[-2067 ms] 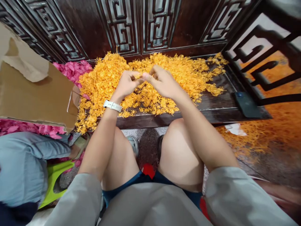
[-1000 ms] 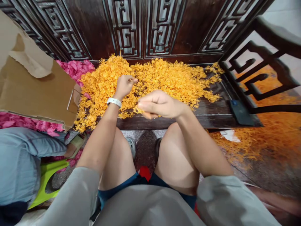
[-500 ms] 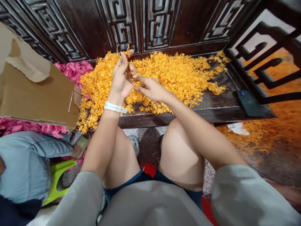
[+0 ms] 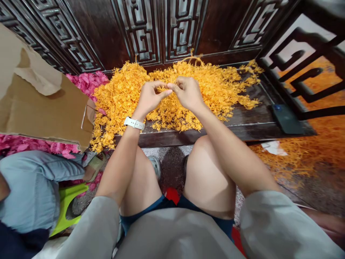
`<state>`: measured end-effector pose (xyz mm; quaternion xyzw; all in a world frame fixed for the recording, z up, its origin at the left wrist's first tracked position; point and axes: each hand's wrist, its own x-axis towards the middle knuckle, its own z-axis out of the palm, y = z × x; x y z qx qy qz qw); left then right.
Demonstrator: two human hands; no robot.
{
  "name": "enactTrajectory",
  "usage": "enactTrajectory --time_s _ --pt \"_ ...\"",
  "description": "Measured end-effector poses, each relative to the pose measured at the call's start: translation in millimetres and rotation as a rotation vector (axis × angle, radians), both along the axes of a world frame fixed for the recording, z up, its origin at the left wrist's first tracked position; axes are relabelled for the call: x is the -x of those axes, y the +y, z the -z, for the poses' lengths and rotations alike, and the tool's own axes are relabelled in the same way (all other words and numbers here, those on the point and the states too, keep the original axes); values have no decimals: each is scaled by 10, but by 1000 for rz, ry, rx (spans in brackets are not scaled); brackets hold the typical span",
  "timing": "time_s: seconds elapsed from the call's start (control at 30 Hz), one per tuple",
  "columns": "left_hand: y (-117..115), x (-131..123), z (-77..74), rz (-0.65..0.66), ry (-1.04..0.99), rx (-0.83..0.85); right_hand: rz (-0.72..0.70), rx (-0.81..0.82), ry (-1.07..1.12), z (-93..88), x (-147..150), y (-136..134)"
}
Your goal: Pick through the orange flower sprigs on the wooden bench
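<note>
My left hand (image 4: 151, 96) is closed in a pinch on a thin yellow-orange plastic flower stem (image 4: 161, 88). Facing it, my right hand (image 4: 188, 92) pinches with thumb and forefinger, the fingertips of both hands meeting. A strand runs up from the right hand and seems to curve over the pile, but its exact course is hard to follow. Beneath both hands spreads a heap of yellow-orange plastic flowers (image 4: 215, 84) on a dark wooden bench (image 4: 249, 118). A white watch band (image 4: 134, 123) circles my left wrist.
A cardboard box (image 4: 45, 108) stands at left, with pink plastic flowers (image 4: 90, 84) around it. A phone (image 4: 287, 118) lies at the bench's right end. Beside me at left sits a person in jeans (image 4: 32, 187) near a green stool (image 4: 66, 205). Orange stems (image 4: 296, 158) cover the floor at right.
My left hand has come down from its raised, upright pose and turned inward. My right hand has moved up and right, and the two hands now meet at their fingertips.
</note>
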<state>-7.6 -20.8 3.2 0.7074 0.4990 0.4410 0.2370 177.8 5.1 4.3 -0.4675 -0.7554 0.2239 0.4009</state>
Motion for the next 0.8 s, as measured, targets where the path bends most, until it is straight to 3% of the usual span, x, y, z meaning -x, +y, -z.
enactTrajectory --time_s 0.2,0.47,0.63,0.8 --pt "23 -3 112 -13 108 5 79 -6 17 -27 -119 53" --pt "80 -123 149 95 22 5 -18 86 165 100 12 132" --pt "79 -136 132 84 -3 0 -98 163 231 124 58 109" --pt "127 -148 151 88 56 15 20 44 156 66 88 71"
